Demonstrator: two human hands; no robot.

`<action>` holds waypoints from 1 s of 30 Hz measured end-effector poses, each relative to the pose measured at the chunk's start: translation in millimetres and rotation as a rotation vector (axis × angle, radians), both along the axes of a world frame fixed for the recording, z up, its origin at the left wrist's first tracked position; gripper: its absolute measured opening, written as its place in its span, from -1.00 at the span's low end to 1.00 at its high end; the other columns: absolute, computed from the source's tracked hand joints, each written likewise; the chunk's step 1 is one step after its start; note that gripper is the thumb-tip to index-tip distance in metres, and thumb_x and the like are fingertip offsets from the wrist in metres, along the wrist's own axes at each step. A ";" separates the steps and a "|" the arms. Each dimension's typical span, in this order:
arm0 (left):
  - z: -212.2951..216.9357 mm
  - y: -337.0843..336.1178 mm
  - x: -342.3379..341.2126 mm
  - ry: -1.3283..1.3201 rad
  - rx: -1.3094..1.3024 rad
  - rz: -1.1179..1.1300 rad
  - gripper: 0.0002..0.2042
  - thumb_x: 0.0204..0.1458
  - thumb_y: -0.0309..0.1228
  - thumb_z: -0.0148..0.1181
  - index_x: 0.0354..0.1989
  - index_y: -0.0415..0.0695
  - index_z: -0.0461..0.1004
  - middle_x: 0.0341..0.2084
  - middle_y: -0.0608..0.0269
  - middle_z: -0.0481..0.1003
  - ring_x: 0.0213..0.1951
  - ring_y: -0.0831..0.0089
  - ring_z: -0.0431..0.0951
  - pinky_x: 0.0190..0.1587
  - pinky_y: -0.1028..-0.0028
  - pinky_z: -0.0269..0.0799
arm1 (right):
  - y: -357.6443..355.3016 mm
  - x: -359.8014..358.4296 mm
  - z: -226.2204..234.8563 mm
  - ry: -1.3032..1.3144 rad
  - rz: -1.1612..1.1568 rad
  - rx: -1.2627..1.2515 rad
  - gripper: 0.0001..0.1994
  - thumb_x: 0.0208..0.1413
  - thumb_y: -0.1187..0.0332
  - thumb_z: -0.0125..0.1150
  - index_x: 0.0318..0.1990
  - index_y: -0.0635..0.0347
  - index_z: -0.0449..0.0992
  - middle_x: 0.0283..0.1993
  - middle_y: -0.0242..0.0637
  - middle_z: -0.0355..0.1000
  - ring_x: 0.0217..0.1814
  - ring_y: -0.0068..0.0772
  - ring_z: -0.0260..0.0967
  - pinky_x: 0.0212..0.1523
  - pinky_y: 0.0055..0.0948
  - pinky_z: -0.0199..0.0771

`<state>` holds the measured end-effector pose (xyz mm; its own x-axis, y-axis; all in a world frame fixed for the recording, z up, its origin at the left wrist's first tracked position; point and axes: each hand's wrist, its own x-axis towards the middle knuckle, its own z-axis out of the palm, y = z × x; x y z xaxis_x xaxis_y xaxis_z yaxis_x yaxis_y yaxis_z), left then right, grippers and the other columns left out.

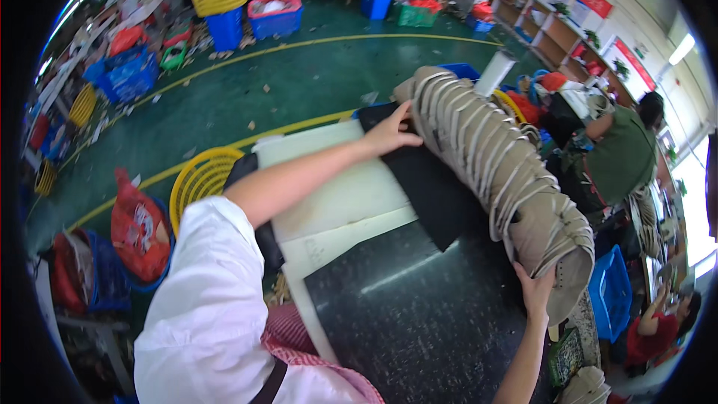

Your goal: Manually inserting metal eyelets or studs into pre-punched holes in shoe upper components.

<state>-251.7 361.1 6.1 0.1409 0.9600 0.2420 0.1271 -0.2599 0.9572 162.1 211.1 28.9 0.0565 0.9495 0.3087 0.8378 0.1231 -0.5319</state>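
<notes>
A long curved row of nested beige shoe uppers (486, 150) with pale edges lies along the right side of my worktable. At its far end my left hand (390, 133) reaches in, thumb and fingers spread, the fingertips beside or against the uppers. My right hand (535, 288) grips the near end of the row; some of its fingers are hidden by the lowest upper. Under the row and my left hand lies a black sheet (430, 187). It overlaps a pale board (344, 187) and a dark glossy plate (419, 314).
Left of the table stand a yellow basket (202, 179) and a red bag (140, 228) in a blue tub. A blue crate (609, 292) is at the right, with more uppers (585, 387) below. Co-workers in green (621, 153) and red (651, 337) sit at the right.
</notes>
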 end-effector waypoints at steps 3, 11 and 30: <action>22.6 -40.6 -73.8 0.186 0.069 0.045 -0.32 -0.22 -0.27 0.30 0.15 -0.15 0.20 0.10 0.12 0.23 0.10 0.29 0.25 0.12 0.39 0.16 | -9.4 8.2 -0.7 -0.100 -0.103 -0.035 -0.03 -0.28 0.16 0.41 0.17 0.58 -0.08 0.23 0.24 -0.06 0.33 -0.03 -0.17 0.29 -0.32 -0.24; -47.0 -315.0 -307.9 0.196 -0.037 0.912 -0.60 -0.12 -0.35 0.15 -0.05 -0.21 0.39 -0.18 0.14 0.44 -0.20 0.47 0.43 -0.20 0.54 0.33 | -89.5 -20.0 -9.3 -0.122 -0.182 0.416 -0.37 -0.04 0.23 0.26 0.10 0.45 0.17 0.10 0.08 0.18 0.12 -0.08 0.18 0.13 -0.24 0.20; -303.6 -652.8 -187.0 0.374 -1.176 0.713 -0.76 -0.20 -0.31 0.06 -0.41 -0.19 0.51 -0.46 -0.03 0.50 -0.30 0.12 0.52 -0.22 0.24 0.38 | -29.5 -187.8 -68.7 -0.285 0.193 0.182 -0.44 -0.02 0.24 0.22 0.06 0.46 0.24 0.04 0.05 0.26 0.07 -0.06 0.23 0.08 -0.26 0.25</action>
